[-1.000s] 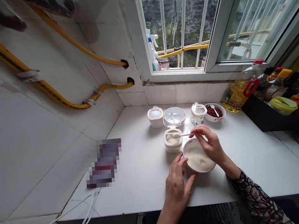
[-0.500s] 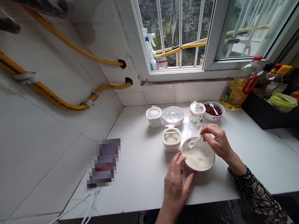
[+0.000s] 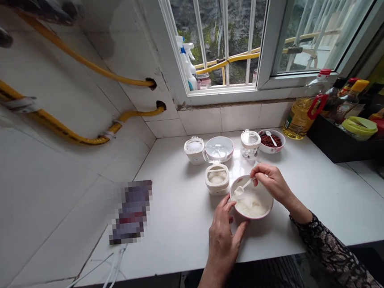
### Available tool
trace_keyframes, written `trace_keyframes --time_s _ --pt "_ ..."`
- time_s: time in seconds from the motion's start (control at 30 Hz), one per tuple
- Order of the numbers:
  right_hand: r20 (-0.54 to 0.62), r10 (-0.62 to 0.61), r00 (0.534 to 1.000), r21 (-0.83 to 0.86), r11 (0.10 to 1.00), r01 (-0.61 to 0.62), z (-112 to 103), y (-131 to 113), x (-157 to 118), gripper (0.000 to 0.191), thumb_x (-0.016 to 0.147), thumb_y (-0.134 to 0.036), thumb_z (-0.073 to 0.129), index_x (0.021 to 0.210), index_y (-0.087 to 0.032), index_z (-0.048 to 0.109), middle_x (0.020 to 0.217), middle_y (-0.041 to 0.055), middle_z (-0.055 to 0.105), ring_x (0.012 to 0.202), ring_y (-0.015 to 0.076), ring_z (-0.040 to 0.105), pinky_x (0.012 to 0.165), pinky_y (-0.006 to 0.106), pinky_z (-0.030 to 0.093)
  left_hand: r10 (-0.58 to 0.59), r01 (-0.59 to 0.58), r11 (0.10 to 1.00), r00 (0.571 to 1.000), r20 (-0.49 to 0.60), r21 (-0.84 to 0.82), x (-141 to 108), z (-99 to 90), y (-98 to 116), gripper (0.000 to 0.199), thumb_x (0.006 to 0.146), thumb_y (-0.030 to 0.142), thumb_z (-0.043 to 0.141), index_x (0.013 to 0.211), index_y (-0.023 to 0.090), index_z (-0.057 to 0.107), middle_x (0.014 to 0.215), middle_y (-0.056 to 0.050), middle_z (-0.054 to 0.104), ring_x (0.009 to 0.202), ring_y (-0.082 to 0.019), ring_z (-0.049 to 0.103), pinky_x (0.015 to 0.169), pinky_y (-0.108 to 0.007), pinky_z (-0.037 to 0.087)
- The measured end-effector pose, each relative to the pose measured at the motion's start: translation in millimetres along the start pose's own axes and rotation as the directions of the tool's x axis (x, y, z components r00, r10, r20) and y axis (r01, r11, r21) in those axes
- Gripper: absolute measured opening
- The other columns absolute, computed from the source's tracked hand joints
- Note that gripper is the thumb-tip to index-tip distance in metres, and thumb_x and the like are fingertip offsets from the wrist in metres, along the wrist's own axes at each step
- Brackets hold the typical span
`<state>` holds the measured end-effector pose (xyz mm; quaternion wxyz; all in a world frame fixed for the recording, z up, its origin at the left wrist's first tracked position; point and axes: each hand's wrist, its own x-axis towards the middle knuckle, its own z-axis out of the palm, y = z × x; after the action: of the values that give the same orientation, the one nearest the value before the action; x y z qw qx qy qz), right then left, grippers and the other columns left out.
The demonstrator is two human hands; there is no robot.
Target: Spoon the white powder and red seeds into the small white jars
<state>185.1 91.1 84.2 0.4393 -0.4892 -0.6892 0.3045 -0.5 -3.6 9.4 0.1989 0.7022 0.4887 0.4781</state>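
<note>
My left hand [image 3: 223, 240] steadies a white bowl [image 3: 256, 217], its fingers on the left side and its thumb by the near rim. Pale, powdery grains [image 3: 254, 206] cover the bottom of that bowl. Between thumb and fingers, my right hand [image 3: 272, 184] pinches a small white spoon [image 3: 244, 187], whose scoop is inside the bowl near its left wall. A square cream container [image 3: 218, 189] stands just behind and left of the bowl, its clear lid raised, with similar pale contents.
Behind stand a container of white grains [image 3: 195, 156], a shallow bowl [image 3: 228, 155], a clear-sided container [image 3: 251, 150] and a bowl of red beans [image 3: 273, 149] with a spoon. An oil bottle [image 3: 298, 119] and black condiment box [image 3: 329, 143] sit right. A blurred dark object [image 3: 132, 212] lies left.
My right hand has moved slightly left, carrying the spoon's scoop lower and toward the bowl's left wall. My left hand keeps its hold on the bowl. The whole view has shifted slightly.
</note>
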Motion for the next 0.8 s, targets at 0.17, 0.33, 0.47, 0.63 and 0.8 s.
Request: trace_keyframes --time_s 0.17,0.33,0.47,0.63,0.8 --pt "0.045 0.185 0.982 0.26 0.947 -0.191 -3 3 5 0.016 0.071 -0.026 0.053 0.067 -0.02 0.066 0.051 -0.0016 0.062 0.057 0.0171 0.057 0.07 0.032 0.047 0.009 -0.009 1.0 1.0 0.013 0.003 0 -0.5 -1 0.043 0.088 0.016 0.063 0.127 0.025 0.048 0.139 -0.015 0.054 0.12 -0.028 0.062 0.073 -0.034 0.063" --pt "0.064 0.253 0.965 0.352 0.899 -0.259 -4 4 8 0.013 0.067 -0.026 0.056 0.064 -0.02 0.067 0.05 -0.0016 0.06 0.058 0.0171 0.056 0.07 0.033 0.046 0.013 -0.013 1.0 1.0 0.011 -0.001 -1 1.0 -3 0.043 0.089 0.016 0.061 0.128 0.025 0.047 0.14 -0.015 0.054 0.121 -0.028 0.062 0.074 -0.034 0.063" --pt "0.068 0.267 0.961 0.385 0.882 -0.272 -5 3 9 0.012 0.066 -0.027 0.057 0.063 -0.02 0.066 0.05 -0.0012 0.06 0.059 0.0175 0.056 0.072 0.034 0.047 0.021 -0.021 1.0 1.0 0.006 0.002 -1 2.0 -4 0.043 0.088 0.015 0.061 0.128 0.025 0.047 0.14 -0.014 0.054 0.121 -0.027 0.061 0.075 -0.033 0.062" --pt "-0.018 0.222 0.975 0.39 0.899 -0.197 2 -1 8 0.011 0.071 -0.028 0.058 0.07 -0.02 0.066 0.054 -0.0009 0.062 0.061 0.0183 0.058 0.074 0.035 0.048 0.026 -0.026 1.0 1.0 -0.009 0.018 -1 3.1 -4 0.043 0.089 0.016 0.061 0.128 0.025 0.047 0.138 -0.014 0.056 0.121 -0.027 0.062 0.073 -0.032 0.062" --pt "-0.216 -0.156 0.964 0.092 0.98 0.179 20 -13 3 0.013 0.091 -0.026 0.053 0.09 -0.021 0.065 0.077 0.0036 0.071 0.077 0.0214 0.066 0.079 0.038 0.05 0.029 -0.029 1.0 1.0 -0.009 0.003 0 3.5 -4 0.046 0.088 0.016 0.063 0.13 0.025 0.047 0.138 -0.014 0.056 0.12 -0.027 0.062 0.074 -0.032 0.062"
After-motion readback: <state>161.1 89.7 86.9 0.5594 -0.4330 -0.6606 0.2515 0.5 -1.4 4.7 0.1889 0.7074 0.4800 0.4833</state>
